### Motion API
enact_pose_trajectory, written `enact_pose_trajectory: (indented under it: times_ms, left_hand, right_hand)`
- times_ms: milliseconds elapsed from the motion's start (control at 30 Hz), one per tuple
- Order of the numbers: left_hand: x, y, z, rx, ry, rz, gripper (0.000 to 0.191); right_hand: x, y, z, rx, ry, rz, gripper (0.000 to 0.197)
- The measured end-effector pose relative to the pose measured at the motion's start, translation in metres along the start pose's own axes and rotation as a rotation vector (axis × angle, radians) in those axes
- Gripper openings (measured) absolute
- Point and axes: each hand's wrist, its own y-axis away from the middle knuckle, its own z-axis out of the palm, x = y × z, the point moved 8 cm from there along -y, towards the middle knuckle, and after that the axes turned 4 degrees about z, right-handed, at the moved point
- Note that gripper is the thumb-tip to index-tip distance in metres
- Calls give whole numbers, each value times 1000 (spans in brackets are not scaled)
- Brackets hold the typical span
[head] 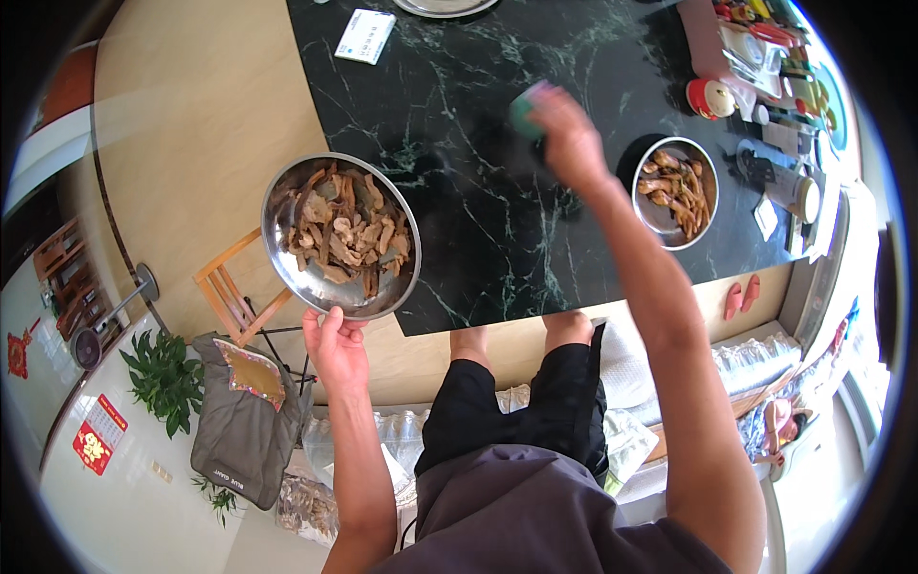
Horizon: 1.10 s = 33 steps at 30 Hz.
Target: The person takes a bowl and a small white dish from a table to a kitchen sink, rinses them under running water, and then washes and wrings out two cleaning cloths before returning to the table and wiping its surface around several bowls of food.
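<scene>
My left hand (pixel 336 351) grips the near rim of a round stainless steel dish (pixel 315 281) at the left edge of the table. Pieces of cooked meat (pixel 344 240) lie in the dish. Motion blurs my right hand (pixel 572 136), which is over the dark green marble tabletop (pixel 466 237). Its fingers are closed on a green and purple cloth or sponge (pixel 526 117); the blur hides which. To the right of that forearm, a second steel dish (pixel 656 221) stands on the table with browned pieces that look like chicken feet (pixel 675 190).
A white box (pixel 366 36) with writing and another metal dish (pixel 448 8) lie at the far side. A red and cream pot (pixel 710 99) and several jars (pixel 796 194) crowd the right side. A wooden stool (pixel 247 287) stands left. A person (pixel 771 430) is at far right.
</scene>
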Motion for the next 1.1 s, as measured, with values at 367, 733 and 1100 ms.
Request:
enact_pose_trajectory:
  times_ms: [367, 733, 1100]
  left_hand:
    - [-11, 5, 33, -115, -56, -18, 27]
    - [-12, 8, 45, -209, -157, -49, 20]
    - [3, 2, 46, -194, -111, -18, 21]
  right_hand:
    - [-68, 112, 52, -232, -39, 114, 56]
    - [-54, 152, 17, -38, -14, 371, 61]
    - [-27, 251, -12, 32, 91, 679, 64]
